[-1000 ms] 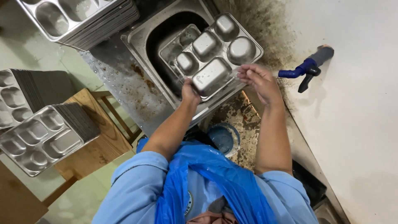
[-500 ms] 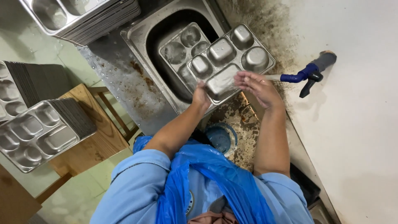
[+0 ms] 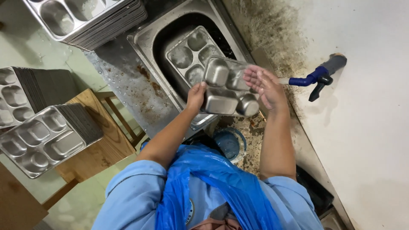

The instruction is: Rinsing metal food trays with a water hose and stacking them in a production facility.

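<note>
While left hand grips steel tray | right hand flat against it

Glossy steel tray, rust-stained metal sink, matt wooden stool

The steel compartment tray was held flipped over above the sink, its rounded compartment bottoms bulging up and shining wet. It tilted slightly, one end over a second, upright tray lying in the basin.
</note>
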